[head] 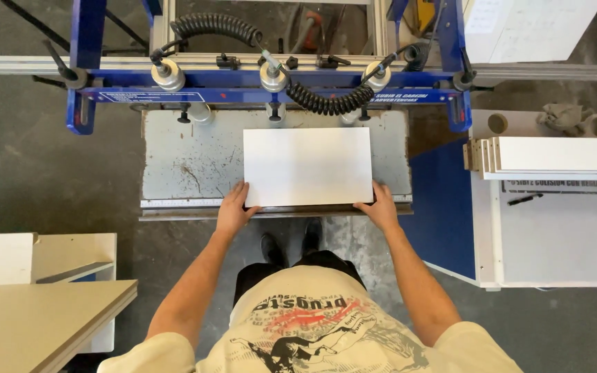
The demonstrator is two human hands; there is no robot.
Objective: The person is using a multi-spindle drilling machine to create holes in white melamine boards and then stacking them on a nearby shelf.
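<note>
- Lower left of the frame: tan boards [36, 311]
- Left hand [233, 207] grips the white panel [307, 166] at its lower left corner
- Panel lies flat at centre on the grey machine table [188, 159]
- Right hand [381, 207] clasps its lower right corner
- Right: stacked white panels [561, 155]

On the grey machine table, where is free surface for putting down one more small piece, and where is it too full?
Free: the scratched strip of the grey machine table left of the white panel, and a narrower strip to its right. Crowded: the back edge under the blue frame with its coiled hose, and the front edge, where the left hand and right hand hold the panel.
</note>
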